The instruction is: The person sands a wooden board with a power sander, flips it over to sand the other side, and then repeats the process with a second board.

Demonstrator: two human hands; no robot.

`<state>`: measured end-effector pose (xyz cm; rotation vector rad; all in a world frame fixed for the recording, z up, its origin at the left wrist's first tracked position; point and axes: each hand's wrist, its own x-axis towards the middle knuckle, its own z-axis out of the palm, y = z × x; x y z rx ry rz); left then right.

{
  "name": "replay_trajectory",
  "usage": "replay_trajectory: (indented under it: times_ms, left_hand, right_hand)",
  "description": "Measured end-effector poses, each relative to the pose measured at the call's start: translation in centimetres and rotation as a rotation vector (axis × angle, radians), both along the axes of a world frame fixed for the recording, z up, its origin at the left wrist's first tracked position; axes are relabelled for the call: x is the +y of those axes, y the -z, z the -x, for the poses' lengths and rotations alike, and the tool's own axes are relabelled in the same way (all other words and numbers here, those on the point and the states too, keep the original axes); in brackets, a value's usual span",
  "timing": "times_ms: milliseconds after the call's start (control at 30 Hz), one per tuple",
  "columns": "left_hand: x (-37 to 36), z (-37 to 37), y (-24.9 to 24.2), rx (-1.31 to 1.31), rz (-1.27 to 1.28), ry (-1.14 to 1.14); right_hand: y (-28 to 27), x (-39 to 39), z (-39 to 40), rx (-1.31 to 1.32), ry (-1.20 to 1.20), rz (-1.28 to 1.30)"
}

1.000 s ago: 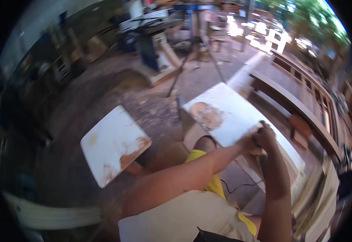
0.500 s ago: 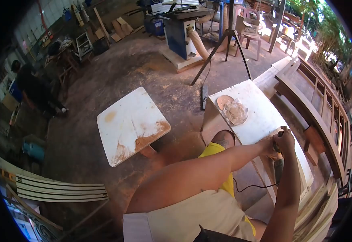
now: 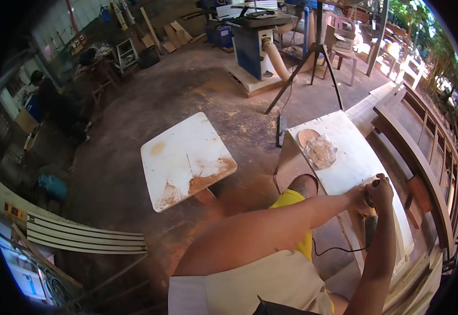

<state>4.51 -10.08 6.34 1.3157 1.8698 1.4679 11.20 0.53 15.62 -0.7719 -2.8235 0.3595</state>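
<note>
Both my hands meet on a small dark power tool (image 3: pixel 369 198) at the near edge of a long white board (image 3: pixel 344 163) on the right. My left hand (image 3: pixel 359 195) grips its left side and my right hand (image 3: pixel 382 190) covers its top. A black cord (image 3: pixel 339 249) hangs from the tool down past my yellow shorts. Farther up the board lie a round sanding disc (image 3: pixel 307 136) and a crumpled clear plastic bag (image 3: pixel 322 150).
A second white board (image 3: pixel 187 160) with orange dust stands to the left on the sawdust floor. A tripod (image 3: pixel 313 63) and a blue machine with a hose (image 3: pixel 258 44) stand behind. Wooden frames (image 3: pixel 423 157) line the right. A person (image 3: pixel 55 105) sits far left; slats (image 3: pixel 82 236) lie near left.
The view has steadied and swung so the boards sit farther right and lower. My hands stay on the tool at the board's near edge.
</note>
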Motion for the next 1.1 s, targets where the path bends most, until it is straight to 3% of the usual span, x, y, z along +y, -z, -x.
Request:
replay_trajectory:
  times_ms: [133,233,1100]
  left_hand:
    - [0.5,0.3,1.1,0.046,0.094,-0.048]
    - [-0.2,0.4,0.9,-0.031,-0.002,0.07]
    - [-2.0,1.5,0.7,-0.022,0.031,0.061]
  right_hand:
    - [0.5,0.2,0.4,-0.006,-0.012,-0.003]
    - [0.9,0.2,0.1,-0.016,-0.012,-0.037]
    - [-0.5,-0.7,-1.9,0.023,-0.003,0.017]
